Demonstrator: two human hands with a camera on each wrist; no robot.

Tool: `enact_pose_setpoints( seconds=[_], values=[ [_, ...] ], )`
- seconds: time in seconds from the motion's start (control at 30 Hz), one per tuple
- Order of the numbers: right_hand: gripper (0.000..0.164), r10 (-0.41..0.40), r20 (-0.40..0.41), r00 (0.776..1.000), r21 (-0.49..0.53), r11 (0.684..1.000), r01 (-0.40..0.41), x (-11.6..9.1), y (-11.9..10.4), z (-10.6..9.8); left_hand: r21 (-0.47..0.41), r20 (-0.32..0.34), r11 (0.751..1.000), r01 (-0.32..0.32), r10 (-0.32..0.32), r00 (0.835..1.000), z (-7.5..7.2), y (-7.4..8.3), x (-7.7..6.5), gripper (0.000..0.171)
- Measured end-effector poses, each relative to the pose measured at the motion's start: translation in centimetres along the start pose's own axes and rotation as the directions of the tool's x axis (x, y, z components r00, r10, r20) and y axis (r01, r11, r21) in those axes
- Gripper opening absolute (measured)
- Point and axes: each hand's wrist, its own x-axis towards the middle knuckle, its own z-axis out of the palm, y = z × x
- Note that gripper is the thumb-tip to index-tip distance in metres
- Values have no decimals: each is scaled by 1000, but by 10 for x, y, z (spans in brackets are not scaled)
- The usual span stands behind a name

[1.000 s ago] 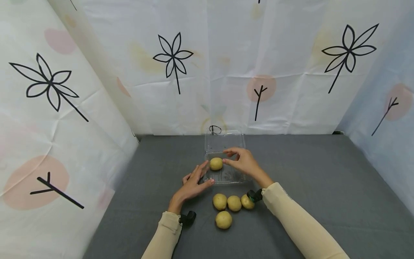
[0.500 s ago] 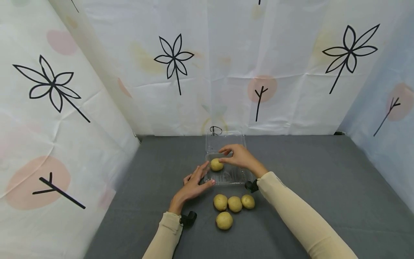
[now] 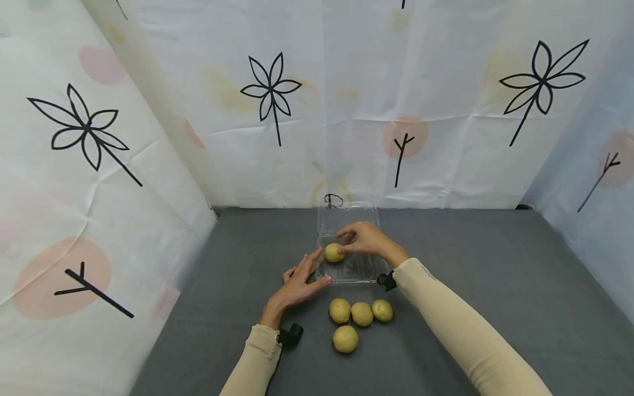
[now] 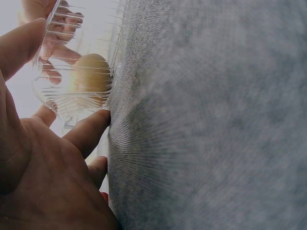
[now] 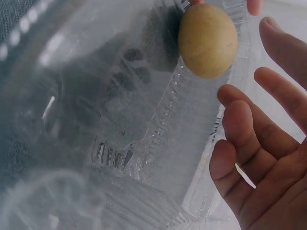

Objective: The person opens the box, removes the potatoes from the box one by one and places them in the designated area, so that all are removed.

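A clear plastic clamshell box [image 3: 364, 269] lies with its lid [image 3: 349, 215] folded back toward the curtain. One yellow potato [image 3: 333, 254] sits in its left part. My left hand [image 3: 296, 286] lies along the box's left side, fingers extended; in the left wrist view the fingertips [image 4: 98, 122] are right at its ribbed wall. Over the box is my right hand [image 3: 369, 240], its thumb overlapping the potato in the head view. The right wrist view shows loosely bent fingers [image 5: 238, 120] with a gap between them and the potato [image 5: 207, 40].
In front of the box, several loose potatoes [image 3: 361, 314] lie on the grey cloth, three in a row and one potato [image 3: 345, 339] nearer. A white patterned curtain [image 3: 441, 165] stands behind the table [image 3: 470, 264]. Black wrist cameras [image 3: 291, 335] protrude near both sleeves.
My right hand has shifted left, from beside the potato to over its right side, uncovering the rightmost loose potato. The left hand stays at the box; the head view shifts slightly.
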Motion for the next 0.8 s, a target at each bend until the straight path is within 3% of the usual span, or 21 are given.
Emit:
enact_pose_setpoints(
  seconds=[0.33, 0.8],
  values=[
    [49, 16, 102, 995, 18, 1000, -18, 8, 3, -2, -4, -3, 1000, 5, -5, 1000, 0, 3, -1, 82],
    [46, 25, 176, 984, 64, 997, -37, 13, 5, -1, -9, -2, 1000, -3, 3, 1000, 1, 3, -2, 80]
  ],
)
